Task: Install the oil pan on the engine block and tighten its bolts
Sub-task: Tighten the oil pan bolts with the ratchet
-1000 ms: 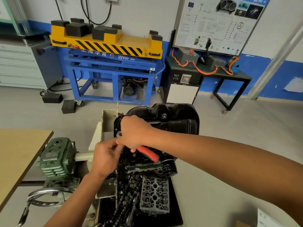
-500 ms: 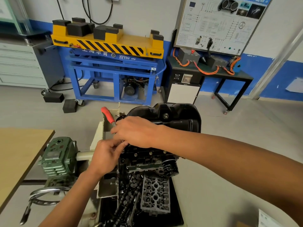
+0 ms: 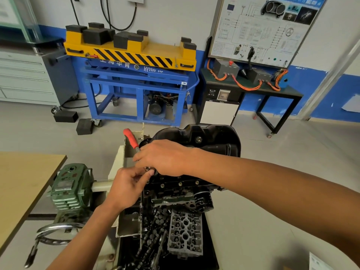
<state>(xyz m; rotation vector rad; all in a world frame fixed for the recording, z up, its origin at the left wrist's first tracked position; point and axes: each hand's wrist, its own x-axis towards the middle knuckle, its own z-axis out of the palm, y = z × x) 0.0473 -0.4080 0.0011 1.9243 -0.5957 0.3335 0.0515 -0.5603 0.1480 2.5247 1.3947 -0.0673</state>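
Ratchet handle swung over: a second ago its red grip poked out toward the person, below the right hand; half a second ago it had come round to the far-left side, and it sat there with little change since. Both hands kept to the same corner.

The right hand was curled over the ratchet's shaft, knuckles up, with the red grip sticking out beyond it, up and to the left. The left hand came in from below, thumb and fingertips pinching round the ratchet's head (the socket itself mostly hidden, just a glint of metal between the fingers).

The oil pan was already seated on the engine block, lying just beyond and to the right of the hands, with the right wrist crossing its near edge. Bolts showed in a row along the near edge, running rightward from the left hand, under the right forearm.

Key relation: the ratchet's long axis ran from the head under the hands out to the far left, so the next stroke probably has to sweep the grip back toward the person. The right hand was nearer the grip; the left hand was nearer the bolt being driven. Judged as mid-tightening at the pan's left corner, and whether the other bolts were snug can't be told.

An oil filter sat below the right forearm, and a wooden worktop lay well left of the left hand.
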